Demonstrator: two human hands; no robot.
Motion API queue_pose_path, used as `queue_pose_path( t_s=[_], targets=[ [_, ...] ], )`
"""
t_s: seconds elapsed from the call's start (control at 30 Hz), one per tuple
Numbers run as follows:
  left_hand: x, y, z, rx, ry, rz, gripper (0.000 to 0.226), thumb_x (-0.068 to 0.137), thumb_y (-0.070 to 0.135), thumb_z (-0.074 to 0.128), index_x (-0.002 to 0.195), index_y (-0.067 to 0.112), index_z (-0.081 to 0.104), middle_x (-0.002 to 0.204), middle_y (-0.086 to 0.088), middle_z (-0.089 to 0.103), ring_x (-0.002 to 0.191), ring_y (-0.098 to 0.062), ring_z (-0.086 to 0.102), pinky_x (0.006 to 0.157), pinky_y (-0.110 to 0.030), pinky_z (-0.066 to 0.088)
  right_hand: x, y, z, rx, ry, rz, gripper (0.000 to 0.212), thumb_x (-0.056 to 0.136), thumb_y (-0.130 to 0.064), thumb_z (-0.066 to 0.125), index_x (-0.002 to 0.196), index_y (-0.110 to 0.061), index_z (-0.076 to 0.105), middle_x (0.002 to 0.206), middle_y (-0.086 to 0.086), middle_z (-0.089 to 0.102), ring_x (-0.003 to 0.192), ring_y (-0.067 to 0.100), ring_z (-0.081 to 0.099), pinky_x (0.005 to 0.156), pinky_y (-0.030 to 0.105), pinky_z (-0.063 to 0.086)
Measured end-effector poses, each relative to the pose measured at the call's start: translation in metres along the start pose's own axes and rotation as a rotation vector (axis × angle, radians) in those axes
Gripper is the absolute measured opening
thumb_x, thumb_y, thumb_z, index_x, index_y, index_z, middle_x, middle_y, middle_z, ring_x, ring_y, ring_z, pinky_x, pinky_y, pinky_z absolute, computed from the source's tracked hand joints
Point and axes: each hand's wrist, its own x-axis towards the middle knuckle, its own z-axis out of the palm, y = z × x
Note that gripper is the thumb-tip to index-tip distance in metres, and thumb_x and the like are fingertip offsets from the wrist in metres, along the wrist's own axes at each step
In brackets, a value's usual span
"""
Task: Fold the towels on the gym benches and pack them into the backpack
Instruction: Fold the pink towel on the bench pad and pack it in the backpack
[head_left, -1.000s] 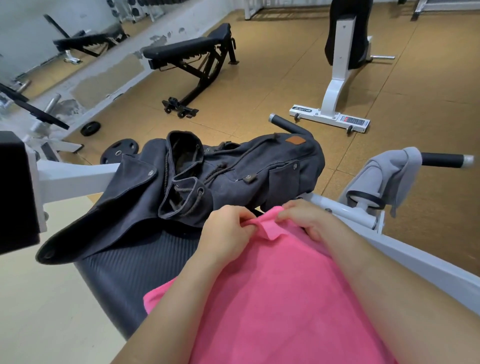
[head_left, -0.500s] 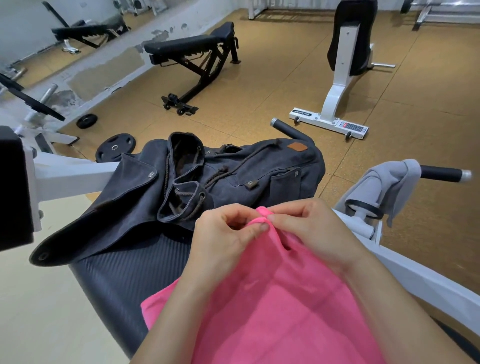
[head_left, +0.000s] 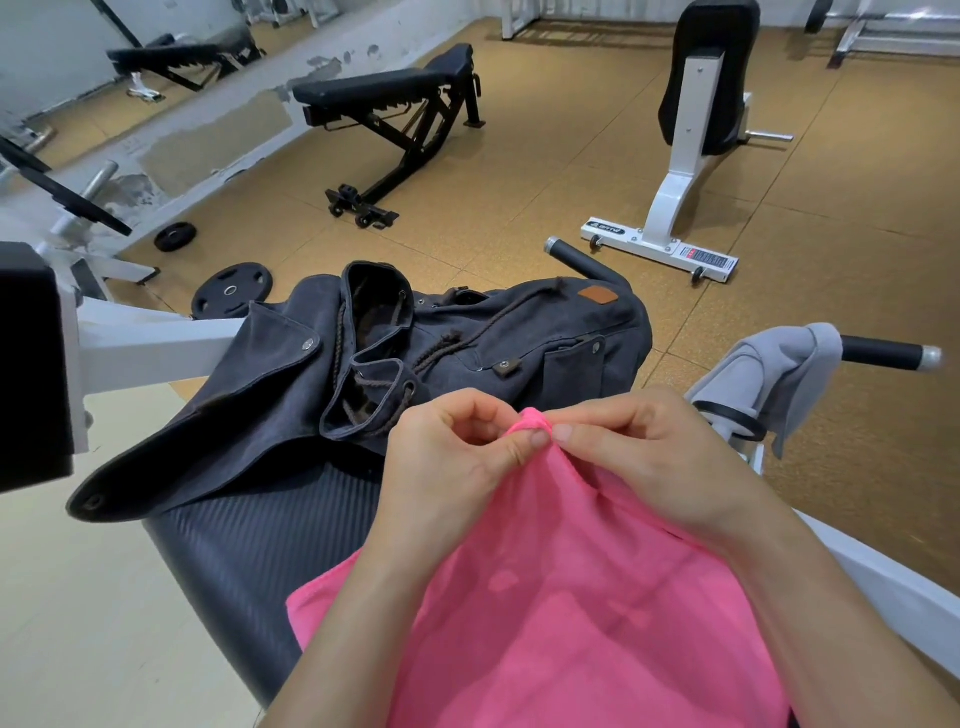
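A pink towel (head_left: 571, 613) lies across the black padded bench (head_left: 249, 540) in front of me, its far end lifted into a peak. My left hand (head_left: 457, 467) and my right hand (head_left: 639, 457) meet at that peak and both pinch the same bunched corner between thumb and fingers. Just beyond my hands a dark grey backpack (head_left: 467, 348) lies on the bench with its flap thrown open to the left and its drawstring mouth slack. A grey towel (head_left: 779, 374) hangs over a handle bar of the machine at the right.
A white machine arm (head_left: 145, 348) with a black pad (head_left: 31, 364) stands at the left. Weight plates (head_left: 231, 288) lie on the brown floor beyond. A black adjustable bench (head_left: 384, 109) and a white seat machine (head_left: 696, 130) stand farther off.
My hands drew together and lifted the towel's far edge off the bench into a pinched peak. The backpack and grey towel stayed put.
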Motion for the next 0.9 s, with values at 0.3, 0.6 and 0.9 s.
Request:
queue_pose_path(
  t_s=[0.3,0.6,0.9],
  targets=[
    [-0.003,-0.009,0.001,0.041,-0.087,-0.019,0.019,0.071,0.027,0.084,0.070,0.014,0.071,0.064,-0.007,0.068,0.056,-0.010,0.055,0.053,-0.027,0.043,-0.001,-0.012,-0.012,-0.132,-0.110,0.012,0.024,0.087,-0.003,0.068,0.103,-0.018,0.077,0.096,-0.004,0.077,0.096,0.013,0.071,0.088,0.037,0.057],
    [-0.009,-0.015,-0.007,0.141,-0.250,0.047,0.037,0.082,0.051,0.064,0.058,0.024,0.059,0.053,0.011,0.042,0.052,-0.007,0.034,0.049,-0.025,0.029,0.002,-0.017,0.005,-0.435,0.007,-0.023,0.023,0.093,-0.011,0.057,0.095,-0.027,0.074,0.089,-0.014,0.073,0.090,-0.001,0.066,0.086,0.036,0.053],
    [-0.016,-0.025,-0.099,0.875,-0.349,0.000,0.058,0.070,0.065,0.069,0.067,0.010,0.051,0.051,0.004,0.041,0.049,-0.010,0.038,0.051,-0.030,0.031,0.030,-0.049,-0.019,-0.440,0.658,-0.142,0.029,0.092,-0.004,0.048,0.089,-0.026,0.067,0.076,-0.015,0.060,0.076,0.008,0.055,0.069,0.021,0.039]
  ],
)
